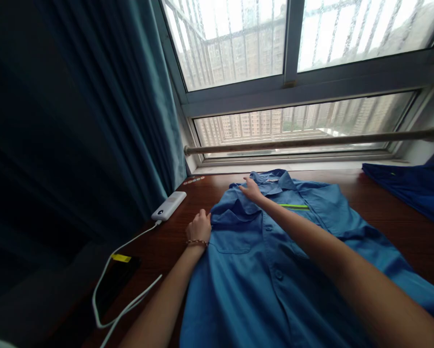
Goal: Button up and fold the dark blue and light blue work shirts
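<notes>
A blue button-up work shirt lies front side up on the dark wooden surface, its collar toward the window. It has a yellow-green stripe across the chest, and the cloth is bunched at its left shoulder. My left hand, with a bracelet at the wrist, is closed on the shirt's left edge, fingertips curled out of sight. Stretched across the shirt, my right hand grips the cloth beside the collar, its fingers partly hidden by the fabric.
A white power bank with a white cable lies at the left, near a dark object with a yellow tab. A blue curtain hangs there. Darker blue cloth lies at the right. A rail crosses the window.
</notes>
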A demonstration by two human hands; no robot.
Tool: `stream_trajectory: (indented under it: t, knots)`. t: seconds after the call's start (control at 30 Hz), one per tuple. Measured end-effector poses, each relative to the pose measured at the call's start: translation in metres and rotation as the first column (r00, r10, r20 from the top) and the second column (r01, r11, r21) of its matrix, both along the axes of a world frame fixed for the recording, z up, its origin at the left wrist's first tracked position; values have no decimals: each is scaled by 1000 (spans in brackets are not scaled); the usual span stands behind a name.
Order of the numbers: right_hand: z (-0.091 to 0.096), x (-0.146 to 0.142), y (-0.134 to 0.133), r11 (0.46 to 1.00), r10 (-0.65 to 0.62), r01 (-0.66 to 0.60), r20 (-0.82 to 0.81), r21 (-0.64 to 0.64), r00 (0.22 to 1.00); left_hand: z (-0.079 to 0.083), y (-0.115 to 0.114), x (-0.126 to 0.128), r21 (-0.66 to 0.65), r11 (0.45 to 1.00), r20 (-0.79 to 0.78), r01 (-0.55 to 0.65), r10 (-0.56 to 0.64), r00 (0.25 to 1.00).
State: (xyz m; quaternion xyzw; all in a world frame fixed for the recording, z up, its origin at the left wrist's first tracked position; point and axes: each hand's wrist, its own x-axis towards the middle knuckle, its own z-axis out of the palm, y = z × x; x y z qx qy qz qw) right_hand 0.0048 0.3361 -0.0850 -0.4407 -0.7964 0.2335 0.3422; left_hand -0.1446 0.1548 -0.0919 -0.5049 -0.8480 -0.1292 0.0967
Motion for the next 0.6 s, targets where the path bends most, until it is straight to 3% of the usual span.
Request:
stream_trajectory:
  t: [0.07,0.13,0.2,0.27,0.33,0.43,0.6]
  knots:
    - [-4,16,-17,991,56,-72,143,110,988,5,-2,7,72,982,-113,174,-166,980]
    - [-8,30,-30,955,151,-223,331,193,932,9,-3,14,44,925,-178,377,-364,914]
    - [-12,37,-35,922,247,-351,450,163,858,11,-3,19,-36,873,-179,487,-485,856]
    - [-13,36,-32,925,311,-375,447,61,839,11,-4,20,-74,853,-179,517,-522,834]
    - [-10,30,-23,953,296,-299,342,-44,892,9,-4,18,-79,848,-196,524,-529,826]
    - [1,18,-3,981,174,-157,163,-116,971,5,-3,11,-78,860,-229,505,-508,830]
    - [16,8,24,986,-116,109,-51,-127,992,-6,0,-3,61,953,-154,297,-285,946]
